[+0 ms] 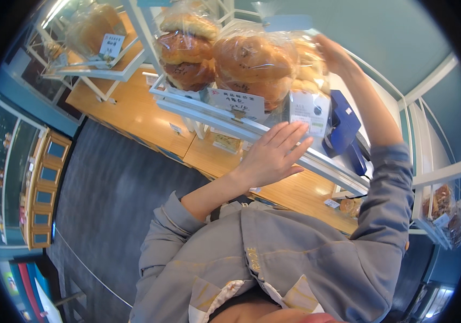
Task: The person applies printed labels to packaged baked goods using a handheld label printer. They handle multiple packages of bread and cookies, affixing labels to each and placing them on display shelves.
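My left hand (pixel 273 155) lies palm down over the shelf's white front rail (pixel 214 116), fingers slightly spread, its fingertips by the lower edge of a bread bag's white label (pixel 309 111). At the upper right, my right hand (pixel 331 52) is against the far side of that clear plastic bag of bread rolls (pixel 309 66); its fingertips are partly hidden, so its grip cannot be told. Left of this bag stand a larger bag of glossy buns (pixel 252 60) with a handwritten card (pixel 236 103) before it, and a bag of stacked buns (pixel 186 52).
A dark blue object (pixel 341 121) stands on the shelf beside my right forearm. Below the rail runs a wooden counter (pixel 145 109) with small cards and a packaged item (pixel 227 141). Another rack with bagged loaf bread (pixel 95 30) is at the upper left; bagged bread (pixel 438 206) hangs at far right.
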{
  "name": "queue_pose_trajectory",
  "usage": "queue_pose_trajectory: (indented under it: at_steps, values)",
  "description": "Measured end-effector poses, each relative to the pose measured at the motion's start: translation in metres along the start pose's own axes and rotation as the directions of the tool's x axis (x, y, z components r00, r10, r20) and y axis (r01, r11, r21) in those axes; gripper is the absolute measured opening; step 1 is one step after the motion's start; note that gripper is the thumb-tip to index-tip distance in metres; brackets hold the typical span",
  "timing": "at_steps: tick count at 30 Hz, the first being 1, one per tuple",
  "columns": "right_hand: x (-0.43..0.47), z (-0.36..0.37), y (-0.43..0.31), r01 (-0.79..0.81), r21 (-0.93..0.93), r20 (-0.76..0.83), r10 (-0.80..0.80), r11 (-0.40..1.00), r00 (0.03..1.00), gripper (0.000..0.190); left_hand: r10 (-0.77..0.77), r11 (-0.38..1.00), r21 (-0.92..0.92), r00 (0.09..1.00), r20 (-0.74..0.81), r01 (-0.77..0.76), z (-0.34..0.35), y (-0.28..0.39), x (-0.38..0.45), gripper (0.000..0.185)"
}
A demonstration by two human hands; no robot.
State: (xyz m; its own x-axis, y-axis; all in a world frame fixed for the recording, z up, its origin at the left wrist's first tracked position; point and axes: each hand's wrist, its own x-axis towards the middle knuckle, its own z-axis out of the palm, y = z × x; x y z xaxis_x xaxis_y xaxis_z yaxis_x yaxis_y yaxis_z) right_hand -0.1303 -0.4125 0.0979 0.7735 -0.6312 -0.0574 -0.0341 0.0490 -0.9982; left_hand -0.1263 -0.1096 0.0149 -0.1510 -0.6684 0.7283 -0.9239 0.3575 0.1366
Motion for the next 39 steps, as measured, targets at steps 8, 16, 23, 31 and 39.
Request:
queue_pose_trajectory:
  at_steps: [8, 16, 23, 31, 39]
  values:
    - [-0.14, 0.005, -0.055, 0.575, -0.069, -0.348, -0.56, 0.815, 0.752, 0.034, -0.445, 0.881, -0.128, 0.705, -0.552, 0.455, -0.012, -0.022, -0.07, 0.038]
    - [-0.179, 0.053, -0.058, 0.693, -0.185, -0.53, -0.665, 0.696, 0.526, 0.024, -0.682, 0.717, -0.329, 0.522, -0.512, 0.615, -0.004, -0.03, -0.04, 0.049]
    - [-0.184, 0.076, -0.042, 0.611, -0.4, -0.575, -0.706, 0.683, 0.413, 0.022, -0.746, 0.635, -0.368, 0.416, -0.519, 0.679, 0.002, -0.031, -0.029, 0.046]
    - [-0.185, 0.071, -0.05, 0.619, -0.185, -0.49, -0.617, 0.764, 0.615, 0.018, -0.645, 0.728, -0.316, 0.453, -0.615, 0.609, 0.004, -0.041, -0.031, 0.039]
    - [-0.182, 0.059, -0.024, 0.502, -0.23, -0.386, -0.552, 0.834, 0.739, 0.038, -0.582, 0.774, -0.238, 0.51, -0.634, 0.587, 0.006, -0.044, -0.033, 0.039]
